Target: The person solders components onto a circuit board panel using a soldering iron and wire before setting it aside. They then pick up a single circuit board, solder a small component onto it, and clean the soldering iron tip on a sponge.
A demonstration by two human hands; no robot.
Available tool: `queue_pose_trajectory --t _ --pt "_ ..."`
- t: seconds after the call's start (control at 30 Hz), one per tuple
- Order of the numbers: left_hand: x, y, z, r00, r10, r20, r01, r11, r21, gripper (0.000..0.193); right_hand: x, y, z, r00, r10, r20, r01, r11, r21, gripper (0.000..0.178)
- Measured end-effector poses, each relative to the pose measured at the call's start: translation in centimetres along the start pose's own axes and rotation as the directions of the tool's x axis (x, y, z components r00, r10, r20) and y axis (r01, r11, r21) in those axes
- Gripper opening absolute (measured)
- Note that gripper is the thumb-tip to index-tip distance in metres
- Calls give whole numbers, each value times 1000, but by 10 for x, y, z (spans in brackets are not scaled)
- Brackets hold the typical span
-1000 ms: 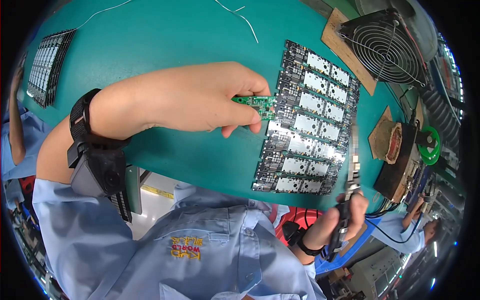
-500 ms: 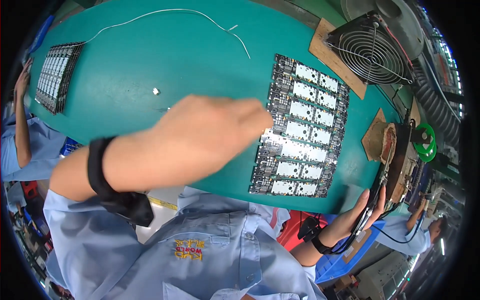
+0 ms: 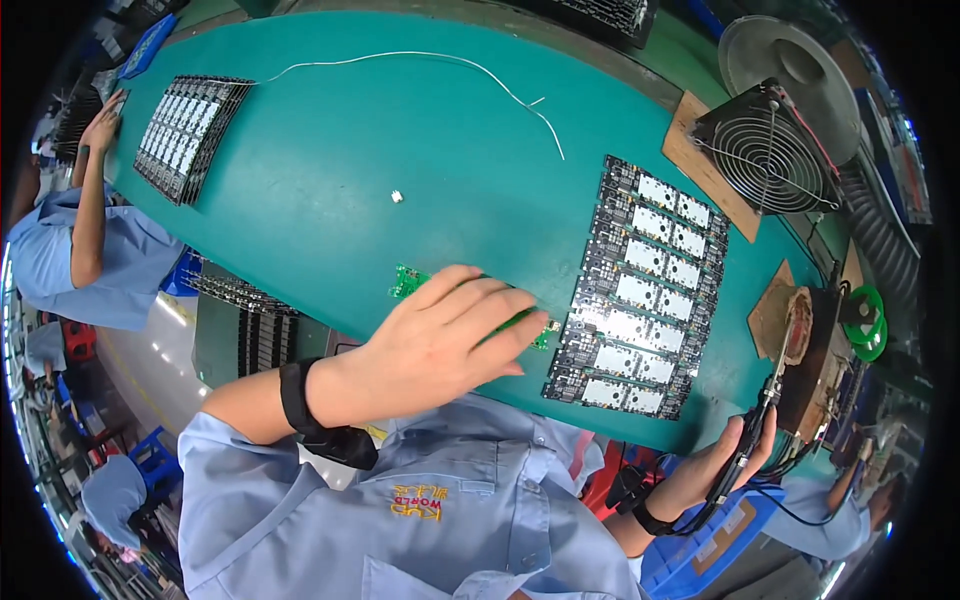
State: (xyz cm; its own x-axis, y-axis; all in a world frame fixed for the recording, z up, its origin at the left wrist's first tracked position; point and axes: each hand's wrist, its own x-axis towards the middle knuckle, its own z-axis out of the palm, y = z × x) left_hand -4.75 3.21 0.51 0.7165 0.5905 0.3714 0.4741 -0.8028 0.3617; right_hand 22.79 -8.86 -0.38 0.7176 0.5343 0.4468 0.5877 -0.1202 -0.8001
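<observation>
Fingers spread, my left hand [image 3: 430, 340] lies over a narrow green circuit board [image 3: 408, 281] on the table and hides most of it. Green shows at its far left end, between the fingers and beyond the fingertips. Whether the fingers grip the board is hard to see. Just right of them is a panel of black circuit boards [image 3: 640, 290] with white rectangles in rows. At the right, my right hand [image 3: 728, 455] is closed round a soldering iron [image 3: 742, 450], its tip end up at the brownish tip-cleaning pad [image 3: 796, 325] in a stand.
A framed fan [image 3: 766, 165] stands on a wooden board at the far right. Near the stand is a green solder spool [image 3: 864, 322]. A white wire [image 3: 420, 55] curves across the green table, with a small white part [image 3: 396, 196] below it. Stacked panels [image 3: 188, 135] lie left, near a co-worker's hand [image 3: 102, 122].
My left hand has left the panel's edge and opened out over the green board. My right hand still grips the soldering iron near the stand. The whole view has shifted.
</observation>
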Motion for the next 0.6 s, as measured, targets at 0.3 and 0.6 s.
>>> queue_pose_trajectory --t 0.3,0.6 --pt "-12 -70 -26 811 -576 -101 576 817 -32 17 -1 4 -31 974 -202 97 212 972 -104 35" --pt "-9 -80 -26 862 -506 16 505 859 -77 6 -2 10 -55 978 -204 -42 203 979 -20 48"
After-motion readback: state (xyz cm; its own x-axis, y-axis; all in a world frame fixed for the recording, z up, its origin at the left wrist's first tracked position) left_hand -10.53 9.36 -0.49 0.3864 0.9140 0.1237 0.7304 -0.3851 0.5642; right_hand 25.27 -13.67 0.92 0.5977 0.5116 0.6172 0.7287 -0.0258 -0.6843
